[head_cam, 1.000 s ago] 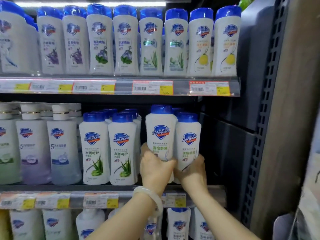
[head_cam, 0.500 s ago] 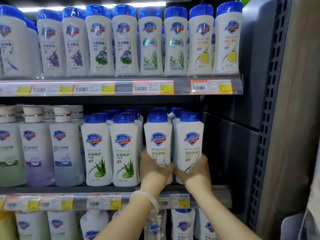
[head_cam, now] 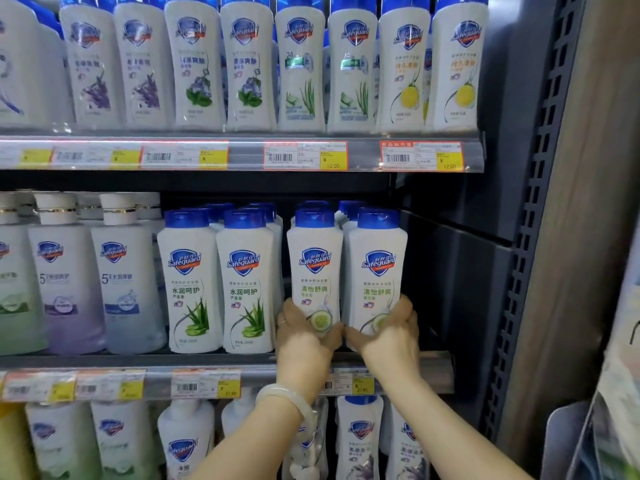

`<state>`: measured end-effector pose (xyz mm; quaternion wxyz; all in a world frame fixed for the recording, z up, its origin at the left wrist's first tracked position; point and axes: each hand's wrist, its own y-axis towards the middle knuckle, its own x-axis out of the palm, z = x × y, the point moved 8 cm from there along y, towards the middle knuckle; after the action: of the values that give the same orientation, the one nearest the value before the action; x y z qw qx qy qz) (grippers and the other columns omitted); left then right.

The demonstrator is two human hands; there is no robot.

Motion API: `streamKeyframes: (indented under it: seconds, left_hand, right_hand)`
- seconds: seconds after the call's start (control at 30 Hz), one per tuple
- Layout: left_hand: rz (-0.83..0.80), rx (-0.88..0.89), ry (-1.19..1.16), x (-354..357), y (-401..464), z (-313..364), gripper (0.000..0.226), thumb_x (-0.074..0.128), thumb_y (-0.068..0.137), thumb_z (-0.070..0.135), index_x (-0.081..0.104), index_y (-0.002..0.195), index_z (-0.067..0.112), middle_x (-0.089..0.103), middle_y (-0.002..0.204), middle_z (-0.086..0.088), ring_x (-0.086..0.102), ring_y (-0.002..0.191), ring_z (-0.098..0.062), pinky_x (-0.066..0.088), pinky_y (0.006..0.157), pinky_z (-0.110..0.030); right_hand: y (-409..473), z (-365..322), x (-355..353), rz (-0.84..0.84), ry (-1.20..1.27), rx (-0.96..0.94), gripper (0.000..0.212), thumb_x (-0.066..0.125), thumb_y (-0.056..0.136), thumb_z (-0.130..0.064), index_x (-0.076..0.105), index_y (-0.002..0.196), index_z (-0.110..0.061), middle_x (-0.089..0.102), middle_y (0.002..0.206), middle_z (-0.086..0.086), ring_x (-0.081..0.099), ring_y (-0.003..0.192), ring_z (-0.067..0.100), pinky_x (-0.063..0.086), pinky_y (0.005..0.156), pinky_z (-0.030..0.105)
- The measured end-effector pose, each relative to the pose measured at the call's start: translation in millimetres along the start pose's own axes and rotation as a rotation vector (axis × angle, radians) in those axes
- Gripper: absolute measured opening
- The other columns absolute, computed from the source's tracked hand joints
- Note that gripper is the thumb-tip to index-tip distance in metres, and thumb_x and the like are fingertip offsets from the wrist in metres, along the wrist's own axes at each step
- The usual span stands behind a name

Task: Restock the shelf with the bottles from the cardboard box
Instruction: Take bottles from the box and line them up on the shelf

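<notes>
Both arms are reaching up and forward from the bottom of my view, wrists close together. My left hand [head_cam: 304, 336] is wrapped around the base of the left cucumber bottle [head_cam: 314, 271], fingers curled round its left side; there's a pale bangle [head_cam: 287, 398] on that wrist. My right hand [head_cam: 389, 336] grips the base of the right cucumber bottle [head_cam: 377, 275] the same way, fingers curled round its right edge. Both bottles stand upright, side by side and just about touching, at the front right of the middle shelf [head_cam: 138, 362], with more blue caps behind them. To the left are two aloe bottles [head_cam: 218, 282]. The upper shelf [head_cam: 242, 155] is packed with white bottles, price tags [head_cam: 304, 155] along the rail. Dark grey side panel [head_cam: 467, 271] on the right. I can't see the cardboard box.
</notes>
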<state>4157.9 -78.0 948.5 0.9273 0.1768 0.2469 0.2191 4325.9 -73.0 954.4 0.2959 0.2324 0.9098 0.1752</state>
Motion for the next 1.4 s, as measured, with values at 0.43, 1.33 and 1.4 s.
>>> streamKeyframes:
  seconds: [0.43, 1.33, 1.4]
  left_hand:
    - [0.251, 0.322, 0.004, -59, -30, 11, 0.047, 0.059, 0.082, 0.028, 0.050, 0.123, 0.009, 0.057, 0.115, -0.011, 0.053, 0.110, -0.023, 0.044, 0.098, -0.037]
    - [0.218, -0.081, 0.108, -143, 29, -86, 0.076, 0.078, 0.067, 0.042, 0.040, 0.124, 0.009, 0.059, 0.115, -0.013, 0.058, 0.107, -0.035, 0.052, 0.086, -0.047]
    - [0.214, -0.073, 0.123, -141, 27, -85, 0.075, 0.078, 0.068, 0.043, 0.040, 0.123, 0.009, 0.059, 0.113, -0.014, 0.059, 0.106, -0.035, 0.053, 0.084, -0.047]
  right_hand:
    - [-42, -59, -26, 0.324, 0.107, -0.476, 0.063, 0.069, 0.076, -0.033, 0.039, 0.127, -0.013, 0.048, 0.121, 0.014, 0.042, 0.115, 0.019, 0.041, 0.102, 0.034]
    - [-62, -116, 109, -0.043, -0.027, -0.016, 0.088, 0.072, 0.074, -0.040, 0.025, 0.141, -0.006, 0.042, 0.134, 0.010, 0.044, 0.125, 0.027, 0.046, 0.095, 0.035]
    - [-63, -116, 108, -0.045, -0.021, -0.012, 0.089, 0.071, 0.075, -0.041, 0.023, 0.142, -0.007, 0.041, 0.135, 0.010, 0.044, 0.125, 0.027, 0.046, 0.096, 0.035]
